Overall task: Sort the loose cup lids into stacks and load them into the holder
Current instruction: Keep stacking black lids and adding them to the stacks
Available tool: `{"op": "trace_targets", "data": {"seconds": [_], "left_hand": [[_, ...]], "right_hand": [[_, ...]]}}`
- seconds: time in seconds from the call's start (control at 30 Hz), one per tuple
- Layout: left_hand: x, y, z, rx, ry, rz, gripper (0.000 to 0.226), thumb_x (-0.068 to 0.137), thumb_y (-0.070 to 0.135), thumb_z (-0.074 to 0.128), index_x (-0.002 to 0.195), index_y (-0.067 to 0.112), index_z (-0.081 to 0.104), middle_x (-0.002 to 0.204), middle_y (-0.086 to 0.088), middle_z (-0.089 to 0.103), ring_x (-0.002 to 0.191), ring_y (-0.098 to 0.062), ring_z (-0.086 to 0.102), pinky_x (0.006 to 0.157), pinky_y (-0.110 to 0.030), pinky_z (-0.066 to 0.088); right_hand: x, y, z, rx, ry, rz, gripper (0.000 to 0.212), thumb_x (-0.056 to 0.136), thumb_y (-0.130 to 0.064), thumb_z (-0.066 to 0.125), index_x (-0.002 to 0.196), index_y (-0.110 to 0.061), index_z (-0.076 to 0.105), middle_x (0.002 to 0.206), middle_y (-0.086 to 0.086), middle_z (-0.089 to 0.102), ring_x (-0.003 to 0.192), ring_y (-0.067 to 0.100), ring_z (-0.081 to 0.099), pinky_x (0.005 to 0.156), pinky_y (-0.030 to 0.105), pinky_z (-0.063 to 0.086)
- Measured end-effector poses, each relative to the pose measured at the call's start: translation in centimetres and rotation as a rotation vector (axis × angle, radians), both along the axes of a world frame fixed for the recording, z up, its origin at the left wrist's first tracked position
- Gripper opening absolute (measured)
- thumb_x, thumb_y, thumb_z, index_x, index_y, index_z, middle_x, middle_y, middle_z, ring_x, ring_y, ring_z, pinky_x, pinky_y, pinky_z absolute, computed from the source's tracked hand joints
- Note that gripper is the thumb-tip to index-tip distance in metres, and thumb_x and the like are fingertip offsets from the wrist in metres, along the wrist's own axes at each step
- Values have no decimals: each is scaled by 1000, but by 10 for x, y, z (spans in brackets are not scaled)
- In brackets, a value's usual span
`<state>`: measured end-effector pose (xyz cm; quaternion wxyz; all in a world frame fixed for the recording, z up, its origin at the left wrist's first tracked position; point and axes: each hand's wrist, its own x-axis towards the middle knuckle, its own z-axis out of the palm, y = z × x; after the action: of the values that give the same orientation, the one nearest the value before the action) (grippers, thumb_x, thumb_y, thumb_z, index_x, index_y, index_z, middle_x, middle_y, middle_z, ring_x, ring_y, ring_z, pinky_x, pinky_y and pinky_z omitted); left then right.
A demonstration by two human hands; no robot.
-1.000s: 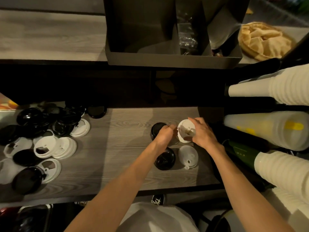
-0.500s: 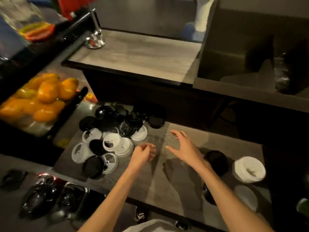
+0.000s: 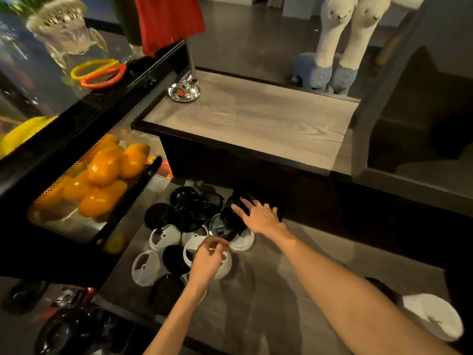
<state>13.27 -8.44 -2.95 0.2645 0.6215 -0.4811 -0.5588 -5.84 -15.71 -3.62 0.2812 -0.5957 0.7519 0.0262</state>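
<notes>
Loose black and white cup lids (image 3: 189, 213) lie in a heap on the left of the lower wooden counter (image 3: 268, 290). My left hand (image 3: 208, 260) hangs over a white lid (image 3: 190, 248) with its fingers curled at the rim; whether it grips the lid is unclear. My right hand (image 3: 258, 216) reaches over the far black lids (image 3: 221, 225) with straight, spread fingers and holds nothing. A white lid stack (image 3: 432, 319) stands at the bottom right. A black stack (image 3: 381, 288) shows just behind my right forearm.
A display case of oranges (image 3: 102, 175) borders the counter on the left. A raised wooden shelf (image 3: 256, 124) overhangs the far side, with a chrome stand base (image 3: 184, 90) on it. A dark box (image 3: 409, 139) sits at the shelf's right end.
My view has swung left from the stacks to the loose heap. Both hands left the white stack and moved to the heap, the right reaching farthest.
</notes>
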Motion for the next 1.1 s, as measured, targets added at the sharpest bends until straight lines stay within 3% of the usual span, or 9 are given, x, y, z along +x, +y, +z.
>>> {"op": "trace_targets", "data": {"seconds": [0.13,0.27,0.37,0.47,0.7,0.83,0.9,0.97,1.1], "left_hand": [[4,-11,-3,-47,-18,-41,15,102,15,52,99,21,66,94,-4,73,83,-21,69,75,-36,54],[2,-21,-8,-189,-96,-102,14,100,14,56,98,25,63,89,-4,69,68,-13,61,56,-22,46],[-2,-30,-18,-393,-239,-209,13,95,10,62,100,21,63,94,4,59,76,-7,60,69,-17,47],[-12,-36,-22,-463,-332,-233,14,91,12,66,102,21,63,102,4,55,95,-19,60,84,-35,51],[-23,-33,-31,-523,-424,-302,21,86,15,72,104,18,63,111,-3,52,106,-27,51,87,-35,44],[-27,-23,-31,-537,-388,-276,24,85,12,75,105,16,63,111,-3,51,105,-24,53,86,-32,45],[-28,-16,-31,-572,-369,-270,26,84,10,75,105,17,60,107,-2,49,101,-24,53,87,-37,49],[-29,-11,-33,-579,-375,-273,27,84,10,73,106,16,59,104,-1,48,99,-25,52,86,-38,49],[-28,-3,-33,-616,-357,-246,24,87,11,71,105,16,56,100,2,46,93,-21,51,82,-29,45]], "right_hand": [[-4,22,-12,-20,-16,-9,80,93,-82,12,163,-43,14,172,-5,13,157,36,11,124,64,6],[-13,53,-24,-58,1,-15,87,88,-84,4,163,-41,16,172,-14,8,159,29,-7,124,67,7],[-20,80,-34,-112,41,-1,91,87,-85,-2,163,-38,18,171,-16,8,158,23,-17,124,68,7],[-25,101,-37,-86,77,-1,91,88,-84,-5,164,-38,16,172,-13,7,158,23,-19,125,65,3],[-25,149,-21,44,103,-51,86,91,-81,1,163,-38,18,172,-15,4,159,23,-14,125,58,-6],[-29,149,-7,-163,184,-173,72,95,-79,25,144,-35,52,164,-10,31,152,26,27,124,56,16],[-35,138,-11,-240,171,-183,77,86,-77,55,149,-34,42,165,-5,26,151,30,28,124,58,20],[-43,123,-22,-169,71,-173,107,76,-67,77,161,-39,17,171,-2,6,156,35,15,125,62,13],[-48,113,-50,-156,73,-47,118,77,-62,79,162,-45,0,172,-2,4,156,35,17,125,62,9]]}}
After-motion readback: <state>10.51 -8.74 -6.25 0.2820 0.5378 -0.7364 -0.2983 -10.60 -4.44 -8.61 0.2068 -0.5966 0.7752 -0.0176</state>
